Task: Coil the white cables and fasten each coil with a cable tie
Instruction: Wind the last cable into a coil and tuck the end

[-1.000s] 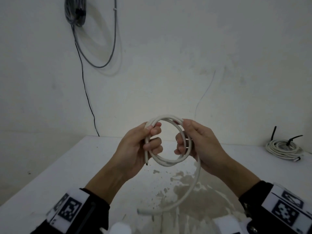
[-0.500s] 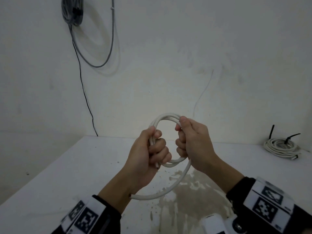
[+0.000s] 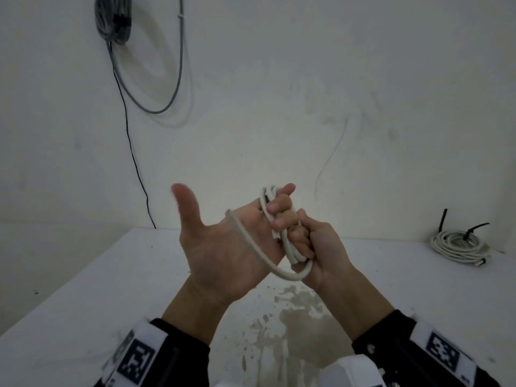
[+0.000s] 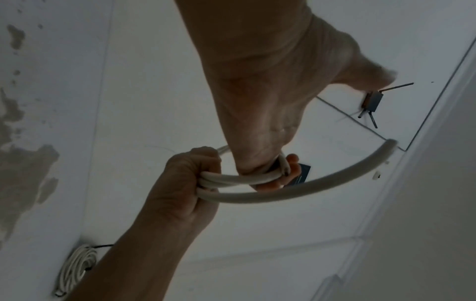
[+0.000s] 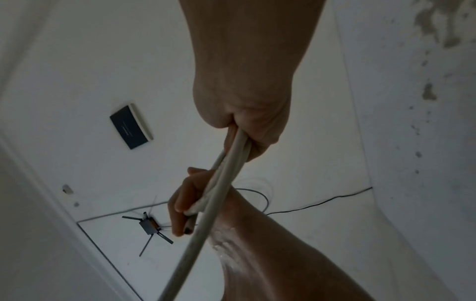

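A white cable coil is held in the air above the table, squeezed into a narrow bundle. My left hand is palm up with the thumb spread wide, and its fingers curl round the top of the coil. My right hand grips the coil's lower part in a fist. The cable's loose tail arcs from the right fist across my left palm. In the left wrist view the tail sweeps out to the right of both hands. A second white coil with black ties lies on the table at the far right.
The white table has a brownish stained patch under my hands. A grey cable bundle hangs on the wall at upper left, and a thin black wire runs down to the table's back edge.
My left hand has turned palm up and spread its thumb. The round loop has been pressed into a narrow bundle, and the loose tail has swung up from below onto my left palm.
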Demonstrator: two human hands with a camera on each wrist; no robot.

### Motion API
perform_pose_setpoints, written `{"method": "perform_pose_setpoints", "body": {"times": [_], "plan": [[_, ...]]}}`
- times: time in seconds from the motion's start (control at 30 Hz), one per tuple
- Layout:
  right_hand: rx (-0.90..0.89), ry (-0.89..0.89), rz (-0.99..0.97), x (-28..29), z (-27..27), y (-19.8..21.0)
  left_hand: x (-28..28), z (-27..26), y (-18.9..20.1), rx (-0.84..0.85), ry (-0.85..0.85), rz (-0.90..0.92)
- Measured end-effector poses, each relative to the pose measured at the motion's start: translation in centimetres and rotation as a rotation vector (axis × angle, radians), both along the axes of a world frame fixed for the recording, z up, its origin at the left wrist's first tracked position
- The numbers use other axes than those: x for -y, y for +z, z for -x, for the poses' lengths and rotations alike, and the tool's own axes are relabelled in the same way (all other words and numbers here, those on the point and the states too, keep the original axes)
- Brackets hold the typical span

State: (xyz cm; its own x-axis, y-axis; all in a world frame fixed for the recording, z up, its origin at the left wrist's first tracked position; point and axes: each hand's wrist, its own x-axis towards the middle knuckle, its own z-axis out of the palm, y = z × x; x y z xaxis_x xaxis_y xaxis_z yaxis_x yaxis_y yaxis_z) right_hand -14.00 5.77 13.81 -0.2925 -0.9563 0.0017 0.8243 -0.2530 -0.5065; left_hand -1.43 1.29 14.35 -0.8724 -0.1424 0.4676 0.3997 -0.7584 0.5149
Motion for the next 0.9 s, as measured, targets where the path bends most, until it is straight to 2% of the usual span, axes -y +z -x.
{"method": "perform_pose_setpoints", "body": {"times": [0.07,0.1,0.2,0.23,0.3,0.37,0.4,0.5,0.6,0.67,0.77,0.83,0.9], "plan": [[0.095,0.020,0.020,0.0,-0.2,0.3,1.0,-0.1,-0.5,0.189,-0.053,-0.168],[0.127,0.016,0.020,0.2,-0.1,0.2,1.6,0.1,-0.9,0.250,-0.009,-0.181],[0.086,-0.036,-0.012,0.9,-0.1,-0.4,1.5,-0.2,-1.9,0.335,0.331,-0.031],[0.070,-0.044,-0.010,1.1,-0.1,-0.6,1.0,0.1,-1.4,0.289,0.445,0.072],[0.076,-0.039,-0.024,1.3,0.1,-0.8,0.1,1.2,-0.1,0.119,0.399,0.265],[0.053,-0.058,-0.037,0.9,0.2,-0.5,-0.6,1.1,0.4,0.077,0.462,0.295],[-0.017,-0.089,-0.043,0.5,0.1,-0.2,-0.6,1.0,0.6,0.061,0.519,0.285],[-0.276,-0.221,-0.076,-0.2,0.0,-0.2,-0.3,1.3,0.4,0.179,0.605,0.257],[-0.448,-0.292,-0.096,-0.7,-0.3,-0.7,0.1,1.0,0.1,0.296,0.622,0.235],[-0.523,-0.269,-0.089,-1.0,-0.2,-1.3,0.7,0.7,0.0,0.381,0.573,0.164],[-0.680,-0.128,-0.118,-1.5,0.5,-1.5,2.1,0.0,-0.2,0.509,0.540,0.112],[-0.866,-0.068,-0.189,-1.9,1.2,-1.2,2.8,-0.5,-0.4,0.614,0.541,0.133],[-1.120,-0.144,-0.265,-1.9,1.5,-0.9,3.0,-0.7,-0.7,0.729,0.513,0.186]]}}
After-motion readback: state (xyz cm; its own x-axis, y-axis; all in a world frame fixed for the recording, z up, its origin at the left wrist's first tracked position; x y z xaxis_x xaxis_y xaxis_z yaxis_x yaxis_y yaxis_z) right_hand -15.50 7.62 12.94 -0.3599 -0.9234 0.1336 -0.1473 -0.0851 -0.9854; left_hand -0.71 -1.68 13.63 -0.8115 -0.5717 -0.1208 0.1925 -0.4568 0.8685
